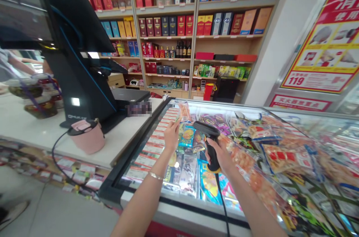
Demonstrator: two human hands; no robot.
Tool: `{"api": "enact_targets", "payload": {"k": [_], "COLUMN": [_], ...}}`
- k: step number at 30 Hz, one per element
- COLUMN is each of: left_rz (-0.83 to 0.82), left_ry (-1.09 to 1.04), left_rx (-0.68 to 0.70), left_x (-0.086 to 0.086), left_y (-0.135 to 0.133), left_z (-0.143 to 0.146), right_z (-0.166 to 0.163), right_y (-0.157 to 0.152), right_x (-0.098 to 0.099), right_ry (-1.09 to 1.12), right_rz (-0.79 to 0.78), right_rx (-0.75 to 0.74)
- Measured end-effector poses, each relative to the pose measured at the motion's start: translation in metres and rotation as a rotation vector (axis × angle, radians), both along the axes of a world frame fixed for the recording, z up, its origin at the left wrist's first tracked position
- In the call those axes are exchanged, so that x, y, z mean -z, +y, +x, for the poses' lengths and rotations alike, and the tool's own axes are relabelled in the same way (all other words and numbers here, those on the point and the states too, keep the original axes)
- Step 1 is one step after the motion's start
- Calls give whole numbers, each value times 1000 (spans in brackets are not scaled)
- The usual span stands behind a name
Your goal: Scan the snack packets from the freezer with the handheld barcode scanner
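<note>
Far left, lidded jars (40,108) stand on the white table (126,136), then the dark checkout terminal (81,68), with a pink cup (89,141) just before its base. Now the left hand (171,134), reaching over the glass-topped case (174,212), its fingers pinching a small clear packet (184,110) near the far edge! Beside it, the right hand (220,153) wraps round the handle of a black scanner (206,128), head towards the packet. Rightward, bagged foods (288,156) fill the case; a red poster (325,42) hangs beyond.

Bright; glare on monitor stand (80,80); edges stretched.
</note>
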State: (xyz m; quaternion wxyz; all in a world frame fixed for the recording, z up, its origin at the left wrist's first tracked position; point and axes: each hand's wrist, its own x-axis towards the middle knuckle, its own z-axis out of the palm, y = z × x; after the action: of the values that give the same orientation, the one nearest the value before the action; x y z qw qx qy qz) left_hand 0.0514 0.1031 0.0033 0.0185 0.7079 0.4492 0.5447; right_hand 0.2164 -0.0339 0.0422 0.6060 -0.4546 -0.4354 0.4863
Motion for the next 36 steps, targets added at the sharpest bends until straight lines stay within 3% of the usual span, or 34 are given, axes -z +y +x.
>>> {"api": "enact_targets", "payload": {"k": [7, 12, 16, 19, 22, 26, 32, 36], "left_rz": [-37, -80, -52, -22, -52, -157, -222, -207], "left_ry": [10, -58, -180, -233, -271, -195, 25, 59], "left_rx": [8, -10, -62, -63, -66, -135, -567, -532], "left_x": [-1, -21, -40, -43, -32, -4, 20, 23], "left_y": [-5, -15, -30, -43, -53, -58, -55, -53], "left_z": [3, -2, -27, -62, -103, -141, -156, -156], "right_z": [2, -2, -21, -45, -75, -109, -133, -134], "right_y": [4, 6, 3, 1, 6, 21, 42, 44], "right_x": [8, 6, -9, -20, -18, 6, 51, 58], "right_ry": [11, 124, 221, 286, 338, 383, 385, 460], "right_rz": [-31, -3, 29, 69, 113, 66, -65, -86], "right_rx": [-13, -49, -115, -178, -237, -359, -372, -404]}}
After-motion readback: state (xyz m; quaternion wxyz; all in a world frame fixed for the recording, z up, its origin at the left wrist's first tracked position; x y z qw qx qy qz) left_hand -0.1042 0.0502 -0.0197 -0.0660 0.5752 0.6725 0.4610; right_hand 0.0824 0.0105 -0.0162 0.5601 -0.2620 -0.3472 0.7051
